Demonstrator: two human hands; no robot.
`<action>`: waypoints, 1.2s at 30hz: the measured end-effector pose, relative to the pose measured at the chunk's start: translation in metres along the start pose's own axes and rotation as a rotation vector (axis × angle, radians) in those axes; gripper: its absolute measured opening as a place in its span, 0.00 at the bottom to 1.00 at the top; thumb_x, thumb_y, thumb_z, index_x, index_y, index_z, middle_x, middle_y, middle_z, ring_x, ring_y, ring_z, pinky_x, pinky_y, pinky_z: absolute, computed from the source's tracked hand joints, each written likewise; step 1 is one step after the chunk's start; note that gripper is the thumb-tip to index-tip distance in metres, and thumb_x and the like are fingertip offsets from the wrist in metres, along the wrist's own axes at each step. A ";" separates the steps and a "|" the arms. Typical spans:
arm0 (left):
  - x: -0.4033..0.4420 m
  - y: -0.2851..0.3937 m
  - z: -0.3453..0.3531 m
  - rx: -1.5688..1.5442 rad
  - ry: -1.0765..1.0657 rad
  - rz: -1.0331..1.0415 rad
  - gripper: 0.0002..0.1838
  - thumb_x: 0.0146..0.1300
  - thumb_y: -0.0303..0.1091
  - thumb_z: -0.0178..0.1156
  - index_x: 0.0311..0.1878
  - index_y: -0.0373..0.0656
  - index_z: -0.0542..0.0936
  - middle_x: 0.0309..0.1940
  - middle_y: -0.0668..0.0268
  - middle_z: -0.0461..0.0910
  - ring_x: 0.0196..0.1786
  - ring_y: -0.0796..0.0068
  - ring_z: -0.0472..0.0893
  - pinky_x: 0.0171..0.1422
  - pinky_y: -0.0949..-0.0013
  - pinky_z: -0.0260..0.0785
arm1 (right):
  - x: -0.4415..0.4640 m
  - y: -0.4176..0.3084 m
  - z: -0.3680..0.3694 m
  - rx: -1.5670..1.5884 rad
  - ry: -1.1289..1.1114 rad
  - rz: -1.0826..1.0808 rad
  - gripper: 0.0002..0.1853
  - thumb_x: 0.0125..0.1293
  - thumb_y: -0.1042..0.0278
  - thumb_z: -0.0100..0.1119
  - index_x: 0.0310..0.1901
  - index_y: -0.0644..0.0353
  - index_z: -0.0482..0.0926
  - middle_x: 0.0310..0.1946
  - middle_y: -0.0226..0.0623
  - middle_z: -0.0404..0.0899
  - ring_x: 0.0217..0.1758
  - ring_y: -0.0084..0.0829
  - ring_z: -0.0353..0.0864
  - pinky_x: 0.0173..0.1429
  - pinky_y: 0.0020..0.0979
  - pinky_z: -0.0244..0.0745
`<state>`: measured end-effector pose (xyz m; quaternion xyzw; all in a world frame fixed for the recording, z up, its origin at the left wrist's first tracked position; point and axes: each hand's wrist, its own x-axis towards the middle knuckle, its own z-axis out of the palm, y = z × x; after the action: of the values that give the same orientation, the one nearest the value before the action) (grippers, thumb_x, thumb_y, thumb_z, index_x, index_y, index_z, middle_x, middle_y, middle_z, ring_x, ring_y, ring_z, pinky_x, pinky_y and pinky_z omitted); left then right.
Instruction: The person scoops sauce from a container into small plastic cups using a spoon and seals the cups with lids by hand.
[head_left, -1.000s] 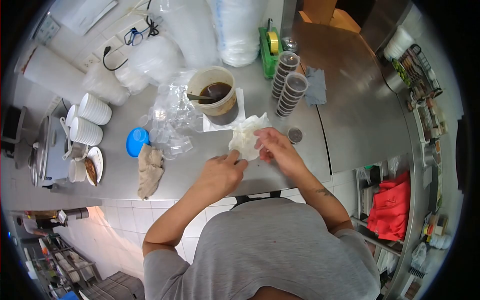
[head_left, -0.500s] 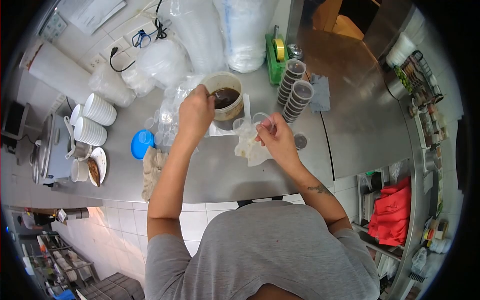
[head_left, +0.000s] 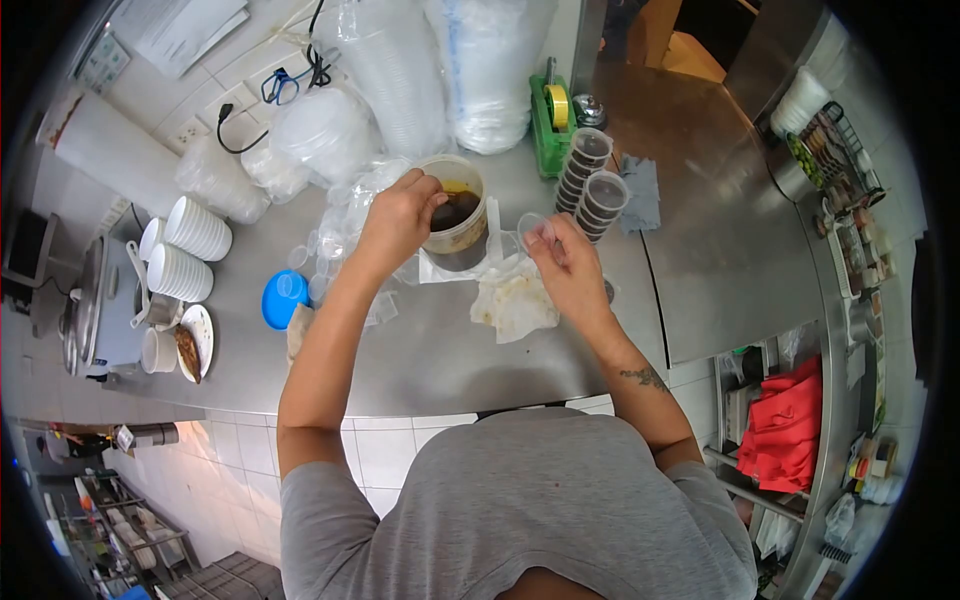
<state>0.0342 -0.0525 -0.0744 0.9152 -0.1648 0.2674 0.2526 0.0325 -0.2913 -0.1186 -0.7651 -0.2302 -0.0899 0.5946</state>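
My left hand [head_left: 402, 213] is closed over the rim of a translucent plastic tub [head_left: 462, 246] of dark brown liquid [head_left: 455, 212]. What its fingers grip is hidden. My right hand [head_left: 566, 264], just right of the tub, pinches a small clear plastic cup [head_left: 535, 229] by its rim. A stained, crumpled paper towel [head_left: 514, 306] lies on the counter below it. Behind the right hand rise two stacks of small lidded cups with dark contents [head_left: 583, 165], and one more such cup [head_left: 608, 290] is partly covered by that hand.
On the left are a blue lid [head_left: 284, 312], a beige cloth [head_left: 298, 332], white bowl stacks [head_left: 185, 268] and a plate [head_left: 203, 335]. Bagged plastic containers [head_left: 395, 80] line the wall. A green tape dispenser [head_left: 552, 135] and grey cloth [head_left: 640, 190] stand at the back right.
My left hand has moved slightly right and down, over the tub's opening. My right hand has shifted a little right with the clear cup, uncovering more of the paper towel.
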 end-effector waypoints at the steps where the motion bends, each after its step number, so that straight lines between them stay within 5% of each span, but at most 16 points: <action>1: 0.001 -0.006 0.002 -0.044 0.037 0.003 0.06 0.62 0.29 0.60 0.34 0.36 0.78 0.27 0.58 0.76 0.26 0.60 0.75 0.34 0.62 0.68 | 0.002 0.000 0.000 -0.011 -0.004 -0.014 0.08 0.63 0.73 0.59 0.32 0.66 0.71 0.28 0.36 0.68 0.26 0.27 0.65 0.30 0.26 0.63; 6: 0.004 -0.018 -0.017 -0.239 0.057 -0.450 0.13 0.65 0.35 0.57 0.32 0.34 0.79 0.14 0.59 0.69 0.19 0.73 0.67 0.27 0.67 0.62 | 0.012 0.001 0.011 0.220 0.094 -0.004 0.05 0.64 0.75 0.56 0.39 0.66 0.74 0.30 0.33 0.68 0.29 0.22 0.66 0.31 0.23 0.63; 9: -0.002 -0.040 -0.026 -0.193 0.146 -0.651 0.15 0.65 0.38 0.57 0.32 0.33 0.79 0.14 0.61 0.69 0.19 0.75 0.67 0.26 0.67 0.60 | 0.022 -0.006 0.005 0.295 0.091 -0.021 0.06 0.65 0.77 0.54 0.42 0.67 0.74 0.33 0.32 0.70 0.32 0.19 0.66 0.33 0.21 0.64; 13: -0.013 -0.056 -0.035 -0.545 0.280 -0.904 0.16 0.65 0.39 0.57 0.26 0.36 0.77 0.14 0.70 0.67 0.16 0.83 0.62 0.19 0.73 0.52 | 0.045 -0.032 -0.004 0.190 0.110 -0.050 0.06 0.65 0.78 0.54 0.43 0.68 0.73 0.38 0.34 0.71 0.35 0.19 0.68 0.35 0.21 0.67; 19: -0.020 -0.065 -0.055 -0.787 0.433 -1.012 0.13 0.64 0.36 0.59 0.25 0.40 0.76 0.14 0.74 0.66 0.13 0.86 0.59 0.15 0.78 0.45 | 0.084 -0.046 0.009 -0.002 0.042 -0.439 0.07 0.62 0.79 0.53 0.41 0.69 0.72 0.40 0.41 0.71 0.33 0.29 0.72 0.36 0.29 0.71; 22: -0.019 -0.067 -0.069 -0.786 0.468 -0.993 0.13 0.64 0.36 0.59 0.25 0.40 0.75 0.14 0.73 0.66 0.13 0.86 0.59 0.15 0.78 0.44 | 0.091 -0.038 0.026 0.045 -0.095 -0.484 0.06 0.61 0.79 0.53 0.40 0.69 0.71 0.39 0.43 0.72 0.32 0.34 0.74 0.37 0.31 0.71; 28: 0.002 -0.043 -0.090 -0.649 0.540 -0.874 0.13 0.65 0.37 0.58 0.26 0.41 0.74 0.15 0.74 0.65 0.14 0.85 0.58 0.17 0.78 0.45 | 0.087 -0.023 0.060 0.026 0.003 -0.330 0.04 0.64 0.78 0.53 0.40 0.67 0.72 0.41 0.37 0.74 0.31 0.24 0.72 0.35 0.25 0.69; 36: 0.007 0.064 -0.083 0.023 0.296 0.074 0.01 0.60 0.23 0.60 0.34 0.35 0.77 0.25 0.61 0.75 0.23 0.69 0.73 0.26 0.71 0.64 | 0.080 -0.015 0.064 0.618 0.204 0.089 0.04 0.66 0.75 0.52 0.35 0.66 0.70 0.34 0.37 0.74 0.36 0.26 0.78 0.35 0.28 0.78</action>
<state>-0.0219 -0.0601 0.0141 0.8619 -0.1563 0.4106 0.2534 0.0874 -0.2076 -0.0907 -0.5450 -0.1520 -0.0660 0.8219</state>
